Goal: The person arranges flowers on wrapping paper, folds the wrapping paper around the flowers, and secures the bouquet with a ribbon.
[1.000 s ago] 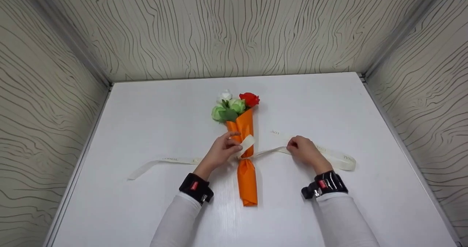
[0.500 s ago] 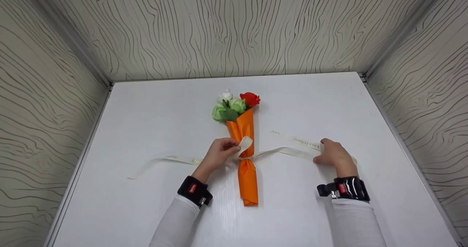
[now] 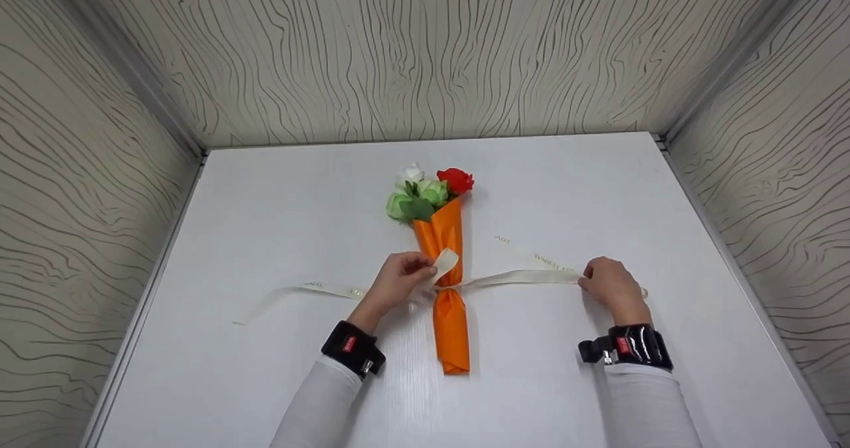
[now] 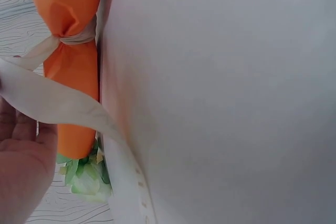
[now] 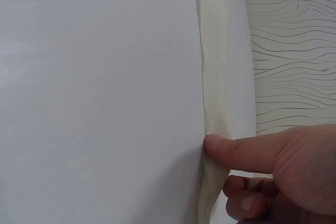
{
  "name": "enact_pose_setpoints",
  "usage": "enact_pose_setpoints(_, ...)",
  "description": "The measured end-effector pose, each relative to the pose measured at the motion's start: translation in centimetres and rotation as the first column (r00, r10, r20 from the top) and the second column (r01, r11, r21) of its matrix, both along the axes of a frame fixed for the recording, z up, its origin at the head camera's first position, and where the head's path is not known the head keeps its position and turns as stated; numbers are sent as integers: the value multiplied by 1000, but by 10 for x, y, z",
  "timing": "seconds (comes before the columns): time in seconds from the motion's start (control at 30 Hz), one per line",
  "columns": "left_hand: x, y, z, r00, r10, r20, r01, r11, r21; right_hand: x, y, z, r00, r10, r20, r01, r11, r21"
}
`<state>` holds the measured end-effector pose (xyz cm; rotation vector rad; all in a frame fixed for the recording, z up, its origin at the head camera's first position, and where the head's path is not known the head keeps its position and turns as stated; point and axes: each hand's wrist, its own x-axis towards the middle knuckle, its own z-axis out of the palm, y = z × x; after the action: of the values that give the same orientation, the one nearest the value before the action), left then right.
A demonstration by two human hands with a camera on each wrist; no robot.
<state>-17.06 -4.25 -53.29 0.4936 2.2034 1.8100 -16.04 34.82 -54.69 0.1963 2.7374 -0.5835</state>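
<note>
A bouquet wrapped in orange paper (image 3: 452, 335) lies on the white table, its red, white and green flowers (image 3: 428, 192) pointing away from me. Around its narrow waist runs a cream ribbon (image 3: 511, 278) with gold lettering, cinched tight in the left wrist view. My left hand (image 3: 393, 285) pinches a short standing loop of the ribbon just left of the wrap. Over on the right, my right hand (image 3: 612, 287) pinches the ribbon's other length between thumb and fingers, drawn out from the waist. In the right wrist view the thumb (image 5: 236, 150) presses on the ribbon.
The ribbon's left tail (image 3: 325, 290) trails across the white table (image 3: 265, 381). Another stretch of lettered ribbon (image 3: 544, 260) lies behind the right hand. Wood-patterned panels (image 3: 425, 56) enclose the table at the back and sides.
My right hand has moved right along the ribbon, opened around it, then pinched it again farther out, lifting it straighter. The left hand stays at the bouquet with its loop.
</note>
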Motion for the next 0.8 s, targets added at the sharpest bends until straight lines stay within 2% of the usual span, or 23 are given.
enact_pose_setpoints(0.07, 1, 0, 1, 1000, -3, -5, 3, 1000, 1, -2, 0, -2, 999, -2, -49, 0, 1000, -23)
enact_pose_setpoints(0.13, 1, 0, 2, 1000, -9, -7, 9, 1000, 3, -4, -2, -2, 992, -37, -117, 29, 997, -70)
enact_pose_setpoints(0.2, 2, 0, 3, 1000, -15, -10, 15, 1000, 1, -8, -5, -1, 975, -110, -191, 82, 986, -147)
enact_pose_setpoints(0.27, 2, 0, 4, 1000, -22, -16, 22, 1000, 3, -13, -11, 5, 947, -206, -245, 140, 955, -261)
enact_pose_setpoints(0.33, 3, 0, 4, 999, -33, -22, 33, 999, 8, -19, -20, 14, 910, -309, -277, 178, 894, -412)
enact_pose_setpoints(0.4, 4, 0, 3, 999, -46, -27, 47, 999, 17, -25, -33, 25, 876, -384, -291, 167, 808, -564)
enact_pose_setpoints(0.47, 4, 0, 2, 998, -60, -26, 61, 998, 24, -33, -49, 37, 847, -429, -315, 103, 713, -693)
enact_pose_setpoints(0.5, 4, 0, 2, 997, -66, -26, 67, 997, 28, -37, -58, 43, 837, -437, -329, 63, 674, -736)
enact_pose_setpoints(0.53, 5, 0, 1, 997, -73, -24, 73, 997, 32, -41, -66, 49, 831, -436, -346, 20, 644, -765)
enact_pose_setpoints(0.57, 5, 0, 1, 997, -75, -24, 76, 997, 35, -46, -75, 54, 827, -429, -363, -19, 625, -780)
enact_pose_setpoints(0.6, 5, 0, 1, 997, -77, -23, 78, 996, 37, -50, -84, 60, 824, -414, -386, -56, 619, -783)
enact_pose_setpoints(0.63, 5, 0, 1, 997, -79, -22, 79, 996, 38, -55, -93, 64, 822, -389, -415, -88, 634, -769)
enact_pose_setpoints(0.73, 5, 0, 1, 996, -83, -19, 84, 996, 36, -68, -118, 79, 823, -268, -501, -180, 714, -677)
enact_pose_setpoints(0.8, 6, 0, 2, 996, -86, -16, 86, 996, 34, -74, -134, 88, 826, -178, -535, -238, 750, -616)
